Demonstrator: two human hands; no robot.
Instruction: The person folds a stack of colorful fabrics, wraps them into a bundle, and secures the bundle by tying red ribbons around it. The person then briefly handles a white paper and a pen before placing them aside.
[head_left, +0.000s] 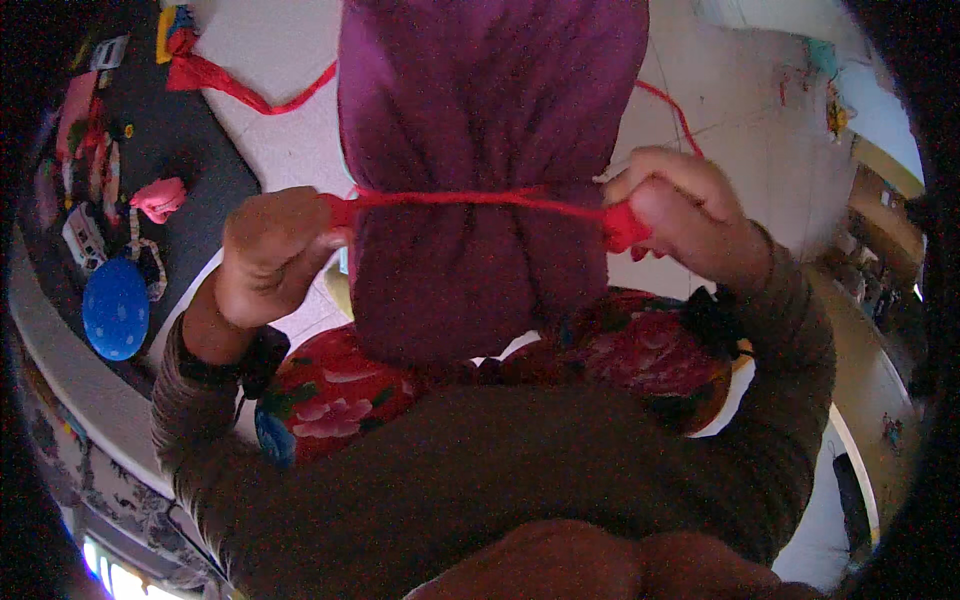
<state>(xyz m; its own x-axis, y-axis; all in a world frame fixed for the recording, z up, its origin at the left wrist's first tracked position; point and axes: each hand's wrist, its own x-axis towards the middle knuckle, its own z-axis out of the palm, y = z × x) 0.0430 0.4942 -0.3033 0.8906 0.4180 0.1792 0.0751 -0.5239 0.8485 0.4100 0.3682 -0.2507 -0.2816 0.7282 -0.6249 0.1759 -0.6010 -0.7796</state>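
Note:
A strip of red ribbon (465, 198) stretches taut across a purple fabric piece (480, 277) in front of my body. The fabric gathers into folds above and below the ribbon. My left hand (274, 251) is closed on the ribbon at the fabric's left edge. At its right edge my right hand (679, 202) grips the other side, with a bunch of red showing under the fingers. Loose red lengths also run out beyond both sides of the fabric, farther from me. What lies inside or behind the fabric is hidden.
Left of me is a dark surface (217, 154) with a blue spotted oval object (116, 307), a pink item (159, 199) and several small things. A red and yellow bundle (178, 37) lies at the upper left. Red floral fabric (337, 409) covers my lap; pale tiled floor (720, 142) extends beyond.

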